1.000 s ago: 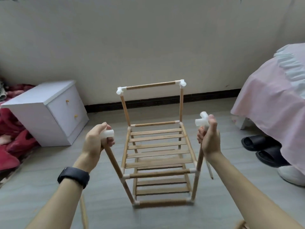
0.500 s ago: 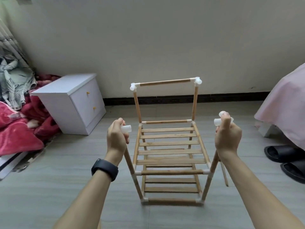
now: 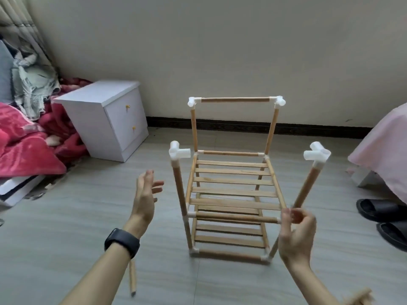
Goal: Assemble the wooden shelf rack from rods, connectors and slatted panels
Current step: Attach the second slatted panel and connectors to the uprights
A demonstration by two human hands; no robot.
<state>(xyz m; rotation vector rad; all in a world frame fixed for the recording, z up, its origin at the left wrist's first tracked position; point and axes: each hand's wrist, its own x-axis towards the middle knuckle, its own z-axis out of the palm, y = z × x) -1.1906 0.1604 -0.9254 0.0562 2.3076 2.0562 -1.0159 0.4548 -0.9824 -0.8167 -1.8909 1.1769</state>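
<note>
Nearest the camera, 1 loose rod (image 3: 132, 278) lies on the floor (image 3: 66, 216) under the left forearm, and a blurred wooden piece (image 3: 361, 295) shows at the bottom right corner; what it is cannot be told.

The left hand (image 3: 146, 194) is spread with straight fingers and holds nothing, just beside the front left post (image 3: 180, 190) but apart from it. The right hand (image 3: 295, 230) has its fingers curled at the foot of the front right post (image 3: 307, 186). Blur hides whether they pinch it.

The rack (image 3: 235, 217) stands on the floor between the hands. By my reading it is well past half done:

- The base frame is joined.
- The lower slatted panel (image 3: 229, 236) and the middle slatted panel (image 3: 233, 183) are seated.
- All 4 posts are up.
- Each front post carries a white connector, the left connector (image 3: 179, 151) and the right connector (image 3: 317, 154), with open sockets.
- The rear pair is already bridged by the top rod (image 3: 235, 99).

Left to do, it seems, are the front top rod, the 2 side top rods and a top panel.

Further off at the left, the white cabinet (image 3: 103, 119) has 2 drawers, both shut, so their contents are hidden.
</note>
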